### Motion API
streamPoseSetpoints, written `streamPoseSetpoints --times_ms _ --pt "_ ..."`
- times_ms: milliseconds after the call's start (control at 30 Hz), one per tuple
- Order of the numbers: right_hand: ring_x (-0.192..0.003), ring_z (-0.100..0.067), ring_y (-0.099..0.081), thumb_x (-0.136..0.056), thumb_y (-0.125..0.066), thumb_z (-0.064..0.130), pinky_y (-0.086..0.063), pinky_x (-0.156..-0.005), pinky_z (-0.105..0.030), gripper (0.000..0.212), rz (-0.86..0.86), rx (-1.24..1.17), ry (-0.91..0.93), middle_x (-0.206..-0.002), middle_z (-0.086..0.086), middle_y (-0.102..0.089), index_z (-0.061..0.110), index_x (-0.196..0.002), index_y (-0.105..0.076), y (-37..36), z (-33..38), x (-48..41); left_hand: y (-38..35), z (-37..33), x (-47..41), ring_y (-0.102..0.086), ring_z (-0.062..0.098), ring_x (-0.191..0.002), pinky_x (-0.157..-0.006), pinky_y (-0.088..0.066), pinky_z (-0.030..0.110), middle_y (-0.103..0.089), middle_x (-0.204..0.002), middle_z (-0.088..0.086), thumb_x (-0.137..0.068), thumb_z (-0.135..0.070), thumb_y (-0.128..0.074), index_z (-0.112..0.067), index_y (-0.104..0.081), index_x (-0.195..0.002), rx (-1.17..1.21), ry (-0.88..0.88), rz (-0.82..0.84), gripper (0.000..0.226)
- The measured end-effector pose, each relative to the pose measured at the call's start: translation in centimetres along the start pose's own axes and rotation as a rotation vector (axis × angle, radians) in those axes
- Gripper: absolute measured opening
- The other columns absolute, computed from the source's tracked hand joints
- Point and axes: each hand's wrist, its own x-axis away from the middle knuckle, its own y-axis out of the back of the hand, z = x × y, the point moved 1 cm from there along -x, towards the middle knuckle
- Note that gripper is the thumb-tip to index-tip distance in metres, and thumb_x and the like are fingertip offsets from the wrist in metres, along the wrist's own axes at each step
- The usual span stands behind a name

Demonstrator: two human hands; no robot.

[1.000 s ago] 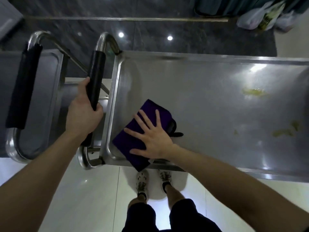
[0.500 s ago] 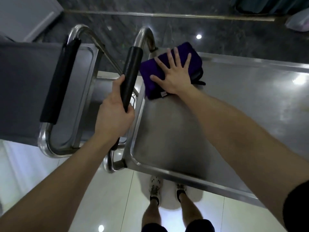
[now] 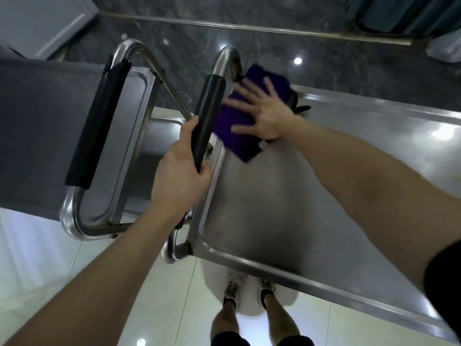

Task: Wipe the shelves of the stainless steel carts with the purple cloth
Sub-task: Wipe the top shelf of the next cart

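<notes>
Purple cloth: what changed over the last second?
The right hand, flat on the purple cloth, slid it along the left end of the shelf from the near edge to the far corner. The left hand kept gripping the black handle; nothing taken up or let go.

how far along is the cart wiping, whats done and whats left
Done: nothing plainly finished; the near part of the right steel cart's top shelf shows no stains. In hand: the right hand presses the folded purple cloth flat at that shelf's far corner, while the left hand grips the black padded handle. Left: the second steel cart's shelf and any lower shelves.
</notes>
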Motion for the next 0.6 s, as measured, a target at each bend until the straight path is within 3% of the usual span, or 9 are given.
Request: streamPoseSetpoints --times_ms 133,267,367,467,600 --pt "-0.168 -0.028 0.010 -0.094 -0.009 0.096 0.015 -0.126 -0.070 0.090 -0.077 -0.010 -0.246 -0.183 0.002 -0.003 0.050 -0.171 -0.009 -0.9 0.0 -1.6 0.1 0.5 -1.4 -0.070 0.015 -0.092 -0.079 -0.065 0.044 -0.064 -0.109 -0.004 -0.097 -0.015 -0.070 -0.047 -0.024 -0.162 -0.001 -0.023 -0.016 0.085" --pt "-0.167 -0.038 0.004 -0.099 -0.013 0.090 0.011 -0.125 -0.075 0.087 -0.155 -0.099 -0.475 -0.182 -0.011 -0.006 0.042 -0.172 -0.015 -3.8 6.6 2.9 0.3 0.3 -1.7 -0.069 0.011 -0.091 -0.080 -0.065 0.045 -0.063 -0.109 -0.006 -0.097 -0.014 -0.070 -0.044 -0.026 -0.162 0.024 -0.035 -0.002 0.084" --pt "-0.167 -0.040 0.002 -0.101 -0.022 0.087 0.002 -0.123 -0.079 0.085 -0.201 -0.113 -0.459 -0.181 -0.015 -0.011 0.039 -0.172 -0.023 -6.6 16.1 8.7 0.5 -0.1 -1.6 -0.072 0.023 -0.107 -0.091 -0.065 0.052 -0.067 -0.129 0.004 -0.099 -0.014 -0.069 -0.042 -0.024 -0.164 -0.002 -0.043 0.012 0.083" --pt "-0.167 -0.039 0.005 -0.103 -0.027 0.082 -0.001 -0.123 -0.080 0.082 -0.192 -0.119 -0.428 -0.181 -0.014 -0.009 0.037 -0.172 -0.025 -9.6 24.8 13.7 0.5 -0.4 -1.5 -0.071 0.032 -0.111 -0.093 -0.063 0.056 -0.066 -0.133 0.013 -0.099 -0.013 -0.067 -0.040 -0.023 -0.164 -0.056 -0.048 0.001 0.083" --pt "-0.168 -0.033 0.010 -0.107 -0.023 0.078 -0.001 -0.126 -0.075 0.075 -0.124 -0.104 -0.493 -0.183 -0.006 -0.004 0.040 -0.172 -0.021 -10.3 27.5 16.3 0.6 -0.9 -1.2 -0.068 0.033 -0.119 -0.100 -0.061 0.057 -0.062 -0.137 0.013 -0.099 -0.016 -0.067 -0.042 -0.022 -0.166 -0.074 -0.047 0.001 0.084"
